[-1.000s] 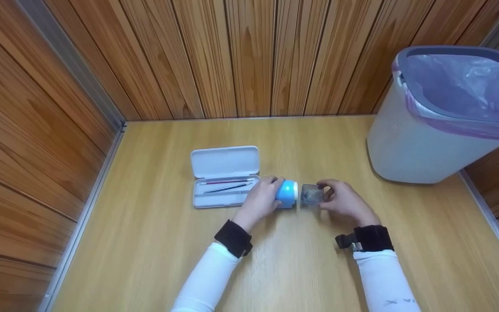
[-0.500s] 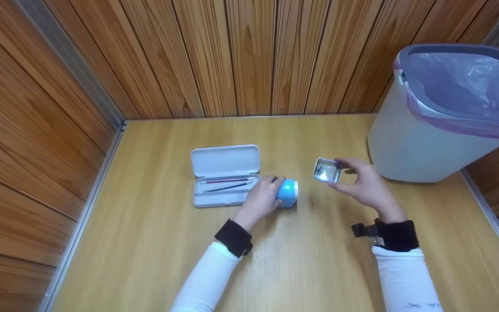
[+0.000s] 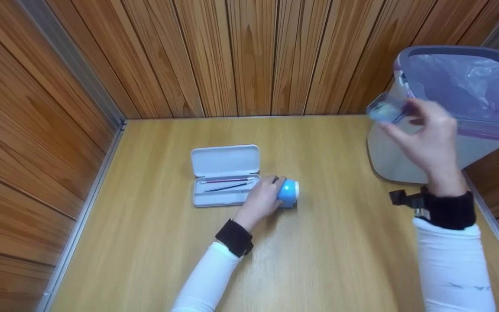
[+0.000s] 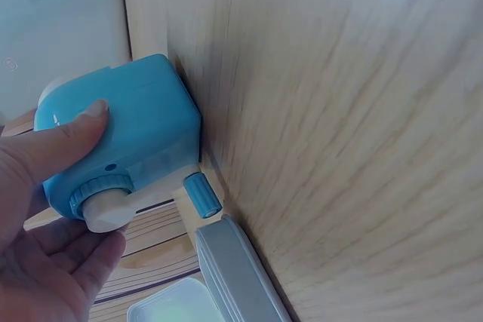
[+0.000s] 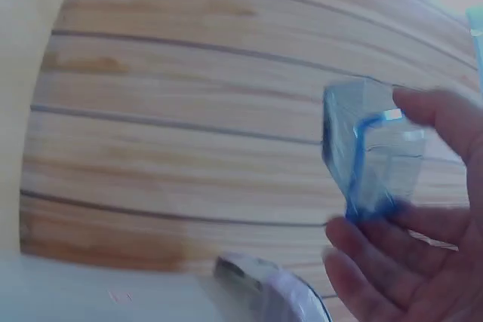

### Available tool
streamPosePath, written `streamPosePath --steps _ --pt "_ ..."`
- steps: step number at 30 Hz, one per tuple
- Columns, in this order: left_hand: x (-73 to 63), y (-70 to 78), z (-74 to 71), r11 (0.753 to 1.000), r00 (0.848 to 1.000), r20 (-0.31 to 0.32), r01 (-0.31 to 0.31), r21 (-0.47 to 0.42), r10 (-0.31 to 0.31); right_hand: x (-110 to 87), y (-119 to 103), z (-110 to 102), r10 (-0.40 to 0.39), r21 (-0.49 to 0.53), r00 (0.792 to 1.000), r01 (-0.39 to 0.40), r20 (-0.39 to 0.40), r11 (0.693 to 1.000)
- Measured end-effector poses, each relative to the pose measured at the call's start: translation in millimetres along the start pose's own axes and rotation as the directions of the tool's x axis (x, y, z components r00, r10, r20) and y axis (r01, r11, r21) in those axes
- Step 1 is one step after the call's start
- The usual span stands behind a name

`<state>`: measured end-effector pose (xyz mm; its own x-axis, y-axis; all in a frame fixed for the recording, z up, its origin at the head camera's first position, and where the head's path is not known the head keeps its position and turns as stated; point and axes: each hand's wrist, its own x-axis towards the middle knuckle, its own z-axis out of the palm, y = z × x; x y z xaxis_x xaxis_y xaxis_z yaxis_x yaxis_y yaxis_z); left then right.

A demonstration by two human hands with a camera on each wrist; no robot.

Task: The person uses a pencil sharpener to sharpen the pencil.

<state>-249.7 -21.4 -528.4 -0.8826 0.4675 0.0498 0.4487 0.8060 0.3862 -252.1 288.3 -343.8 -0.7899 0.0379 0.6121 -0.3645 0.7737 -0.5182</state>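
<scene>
My left hand (image 3: 261,199) grips a blue pencil sharpener (image 3: 287,193) lying on the table. In the left wrist view my thumb presses the sharpener's blue body (image 4: 143,122), and its crank handle (image 4: 202,194) points toward the pencil case. Up by the bin's near side, my right hand (image 3: 433,136) pinches a small clear shavings drawer (image 3: 384,110) between thumb and fingers. It is blurred in the head view. The right wrist view shows the drawer (image 5: 373,148) as a see-through box with a blue-looking edge; how much is inside cannot be told.
Left of the sharpener lies an opened white pencil case (image 3: 225,161) with a red pencil (image 3: 227,180) and a dark pencil (image 3: 227,187). A light bin (image 3: 405,156) with a purple liner stands at the right. Wood-panel walls (image 3: 249,56) bound the table (image 3: 145,251).
My right hand has drawn the clear drawer away from the sharpener, lifted it, and carried it up and right to the bin. My left hand stays on the sharpener.
</scene>
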Motion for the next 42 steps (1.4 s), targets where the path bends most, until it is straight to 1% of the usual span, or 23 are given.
streamPosePath --steps 1,3,6,8,10,12,18,22,27,31,33,36,39,40,42 --pt "0.0 0.1 0.3 1.000 1.000 -0.001 -0.004 0.002 0.004 5.0 1 -4 0.040 -0.022 0.999 -0.041 -0.035 0.999" --pt "-0.4 0.6 0.6 1.000 1.000 -0.004 -0.008 0.002 0.008 14.9 5 -12 0.106 -0.070 0.989 -0.113 -0.101 0.991" --pt "-0.9 1.3 0.7 1.000 1.000 -0.010 -0.014 0.004 0.014 29.1 13 -22 0.197 -0.149 0.965 -0.223 -0.171 0.963" --pt "-1.1 1.8 0.9 1.000 1.000 -0.015 -0.018 0.016 0.019 37.3 18 -28 0.256 -0.184 0.948 -0.291 -0.190 0.939" --pt "-1.2 2.3 0.9 0.999 1.000 -0.020 -0.023 0.031 0.023 44.1 24 -32 0.305 -0.215 0.933 -0.342 -0.190 0.915" --pt "-1.3 2.7 1.0 0.999 0.999 -0.024 -0.023 0.038 0.024 49.0 30 -36 0.317 -0.246 0.932 -0.353 -0.176 0.903" --pt "-1.2 3.4 1.3 1.000 1.000 -0.014 -0.007 0.027 0.007 53.3 47 -37 0.306 -0.344 0.946 -0.326 -0.112 0.881" --pt "-0.8 3.2 1.5 1.000 1.000 -0.002 -0.002 0.025 0.002 53.0 55 -37 0.290 -0.379 0.955 -0.292 -0.063 0.878" --pt "-0.7 3.1 1.4 1.000 1.000 -0.004 -0.004 0.018 0.004 55.9 56 -40 0.273 -0.392 0.962 -0.259 -0.021 0.883" --pt "-0.7 3.1 0.5 1.000 1.000 0.002 0.006 0.007 -0.006 56.3 55 -41 0.237 -0.418 0.971 -0.205 0.025 0.885" --pt "-0.5 3.0 0.1 1.000 1.000 0.005 0.009 0.001 -0.009 56.2 55 -42 0.209 -0.451 0.976 -0.160 0.061 0.878" --pt "-0.3 2.5 0.2 1.000 1.000 -0.001 0.009 -0.001 -0.009 57.4 56 -43 0.143 -0.514 0.984 -0.067 0.108 0.855" --pt "-0.4 1.8 0.8 1.000 1.000 -0.017 -0.010 0.021 0.010 58.7 59 -43 0.052 -0.573 0.992 0.024 0.116 0.819" --pt "-0.4 1.6 1.0 0.999 1.000 -0.024 -0.015 0.029 0.016 59.1 60 -43 0.022 -0.582 0.993 0.047 0.112 0.812" --pt "-0.4 1.5 1.1 0.999 0.999 -0.034 -0.024 0.040 0.025 59.5 64 -43 -0.028 -0.582 0.994 0.083 0.103 0.809"
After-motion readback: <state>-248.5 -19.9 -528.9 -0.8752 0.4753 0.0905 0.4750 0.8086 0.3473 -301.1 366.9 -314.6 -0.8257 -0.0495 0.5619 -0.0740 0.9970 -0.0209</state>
